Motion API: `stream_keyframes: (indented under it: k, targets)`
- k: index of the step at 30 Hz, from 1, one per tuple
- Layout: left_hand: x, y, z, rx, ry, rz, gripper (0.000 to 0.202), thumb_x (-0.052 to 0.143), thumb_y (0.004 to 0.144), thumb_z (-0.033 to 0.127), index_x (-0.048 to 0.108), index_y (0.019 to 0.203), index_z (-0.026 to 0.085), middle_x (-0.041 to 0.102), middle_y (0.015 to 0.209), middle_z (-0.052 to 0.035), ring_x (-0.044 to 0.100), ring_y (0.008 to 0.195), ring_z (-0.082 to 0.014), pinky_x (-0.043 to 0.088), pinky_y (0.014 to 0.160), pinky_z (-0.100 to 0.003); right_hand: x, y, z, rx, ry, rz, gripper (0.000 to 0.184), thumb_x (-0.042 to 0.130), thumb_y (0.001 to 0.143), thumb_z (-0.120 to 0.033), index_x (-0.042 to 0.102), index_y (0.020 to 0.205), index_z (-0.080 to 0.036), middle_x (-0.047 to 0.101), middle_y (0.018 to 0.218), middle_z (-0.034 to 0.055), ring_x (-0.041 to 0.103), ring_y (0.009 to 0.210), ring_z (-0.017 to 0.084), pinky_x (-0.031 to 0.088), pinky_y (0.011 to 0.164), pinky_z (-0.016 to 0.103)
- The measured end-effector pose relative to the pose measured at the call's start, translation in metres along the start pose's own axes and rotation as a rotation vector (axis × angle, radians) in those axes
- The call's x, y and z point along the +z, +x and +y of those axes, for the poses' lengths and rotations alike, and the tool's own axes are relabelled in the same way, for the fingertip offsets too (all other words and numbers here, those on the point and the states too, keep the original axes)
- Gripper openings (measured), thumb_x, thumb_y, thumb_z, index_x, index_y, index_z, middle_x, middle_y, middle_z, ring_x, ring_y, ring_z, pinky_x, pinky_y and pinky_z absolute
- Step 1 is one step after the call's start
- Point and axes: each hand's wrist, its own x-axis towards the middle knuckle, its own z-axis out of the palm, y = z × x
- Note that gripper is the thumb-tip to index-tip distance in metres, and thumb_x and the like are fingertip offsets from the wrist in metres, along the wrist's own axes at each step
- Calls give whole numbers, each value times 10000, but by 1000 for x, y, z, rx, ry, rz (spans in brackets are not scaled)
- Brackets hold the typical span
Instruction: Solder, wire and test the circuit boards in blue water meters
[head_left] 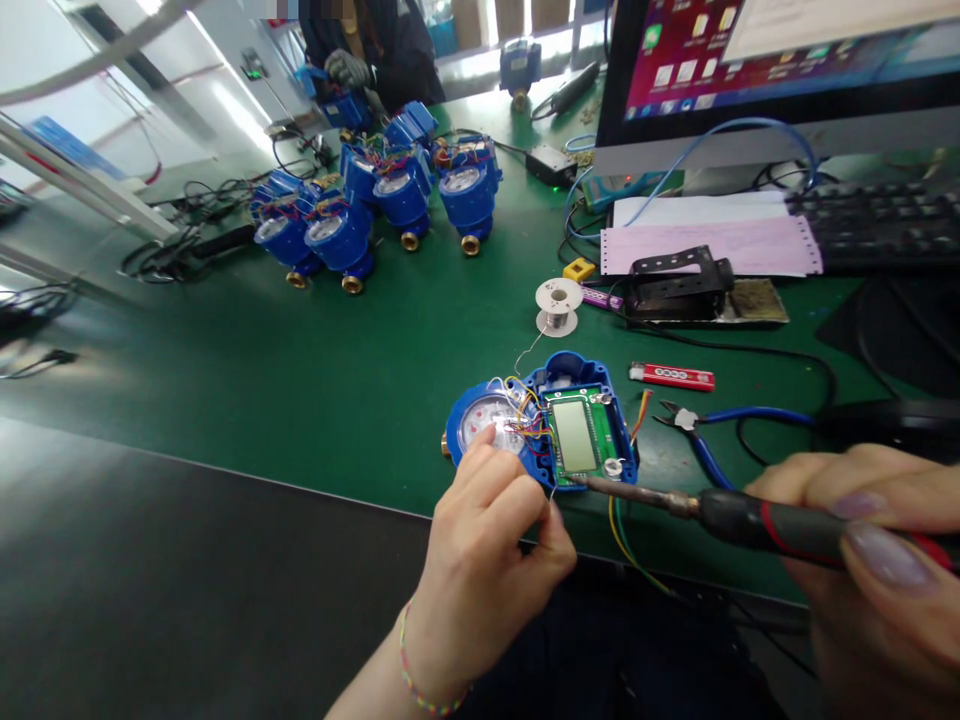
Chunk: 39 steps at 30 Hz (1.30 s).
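Thumb and forefinger of the left hand [487,560] pinch solder wire [552,493] over the blue meter [540,425]; right hand [877,550], closed round the soldering iron [750,520], points its tip left at the meter.

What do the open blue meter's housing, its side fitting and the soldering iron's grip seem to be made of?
Housing: likely moulded plastic, uniform glossy blue. Side fitting: probably brass, shiny golden metal. Soldering iron grip in the right hand: seemingly matte black rubber or plastic with red trim.
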Motion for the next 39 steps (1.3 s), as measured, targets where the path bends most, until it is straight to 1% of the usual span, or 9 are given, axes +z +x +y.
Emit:
stream_keyframes:
  k: [3, 5, 9, 14, 19, 27, 33, 36, 39]
  targets:
    - [0, -1, 1, -3, 1, -9, 240, 515, 763, 17, 419, 600, 164, 403, 617, 34, 407, 625, -97, 441, 695, -286, 0, -1, 1, -72, 55, -130, 96, 706, 705, -205, 620, 744, -218, 501, 521, -10, 512, 461, 149, 408, 399, 351]
    - [0, -1, 2, -4, -1, -11, 239, 515, 765, 19, 418, 601, 164, 404, 620, 34, 406, 626, -98, 422, 655, -275, 1, -2, 1, -62, 47, -121, 101, 707, 707, -211, 613, 745, -218, 498, 522, -12, 516, 459, 147, 403, 398, 348]
    - [0, 0, 3, -1, 1, -11, 236, 520, 765, 19, 424, 602, 161, 408, 624, 31, 409, 625, -96, 419, 671, -282, 5, -3, -2, -7, 31, -89, 117, 719, 708, -247, 606, 731, -228, 484, 496, -19, 512, 451, 144, 407, 407, 345]
    - [-1, -1, 3, -11, 8, -10, 246, 521, 764, 16, 420, 592, 160, 409, 619, 26, 409, 626, -99, 410, 653, -278, 5, -2, -3, -28, 41, -132, 93, 686, 731, -206, 595, 742, -212, 493, 499, -20, 515, 446, 144, 408, 409, 349]
    - [-2, 0, 4, 3, 12, -4, 241, 521, 762, 16, 425, 592, 158, 412, 618, 23, 405, 627, -102, 433, 687, -289, 2, 2, 1, -85, 60, -178, 75, 670, 723, -177, 603, 740, -204, 476, 500, -26, 492, 418, 136, 392, 385, 349]
    - [-1, 0, 3, -2, 22, -10, 240, 502, 770, 20, 427, 597, 168, 407, 615, 34, 405, 615, -98, 471, 765, -310, 2, 1, 2, -75, 65, -175, 70, 666, 733, -174, 600, 746, -191, 486, 507, -18, 499, 432, 138, 392, 387, 348]
    - [0, 1, 4, 6, 30, -4, 239, 506, 769, 22, 421, 596, 164, 400, 615, 35, 404, 620, -98, 458, 703, -291, 3, 0, 0, -34, 58, -156, 58, 652, 739, -171, 606, 735, -205, 468, 526, -20, 500, 437, 153, 385, 382, 369]
    - [0, 1, 3, 7, 0, 10, 243, 520, 757, 11, 421, 590, 157, 409, 615, 29, 403, 621, -97, 443, 677, -282, 2, 1, 1, -48, 57, -152, 72, 645, 729, -155, 611, 747, -217, 464, 535, -19, 497, 437, 161, 384, 379, 380]
    - [0, 0, 1, 0, -63, 31, 229, 531, 750, 10, 434, 600, 152, 424, 622, 28, 403, 616, -90, 457, 742, -307, -1, 2, 3, -85, 49, -146, 159, 633, 684, -91, 619, 762, -229, 448, 533, -26, 487, 431, 162, 380, 377, 383]
